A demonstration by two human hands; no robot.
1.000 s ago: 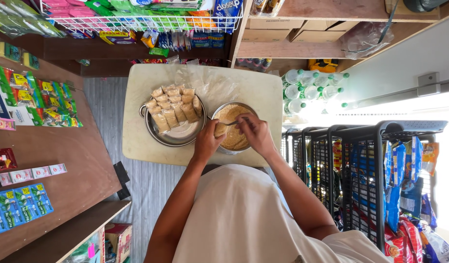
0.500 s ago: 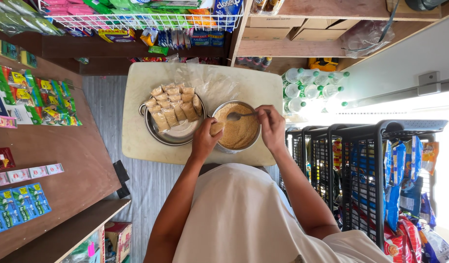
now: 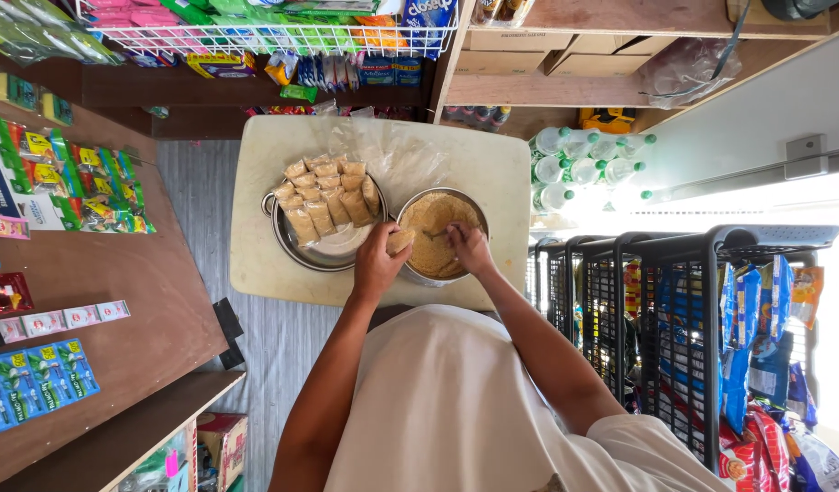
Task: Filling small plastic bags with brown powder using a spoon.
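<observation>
Shop shelves surround a pale table (image 3: 255, 264). On it, a small filled packet (image 3: 400, 240) is gripped by the left hand (image 3: 377, 266) beside a crumb-filled bowl (image 3: 435, 235); a spoon (image 3: 435, 234) is grasped inside it by the right hand (image 3: 469, 249).

Seen from above, both bare arms extend forward from the torso, elbows bent and tucked close to the sides, forearms converging ahead of the chest. The left hand (image 3: 376, 266) is curled, fingers folded inward and thumb pressed against them in a closed grip on a small pale packet, knuckles facing up. The right hand (image 3: 468, 248) sits just beside it at about the same reach, wrist slightly bent, fingers bunched downward and pinched together around the handle of a spoon. The two hands are near each other but not touching
</observation>
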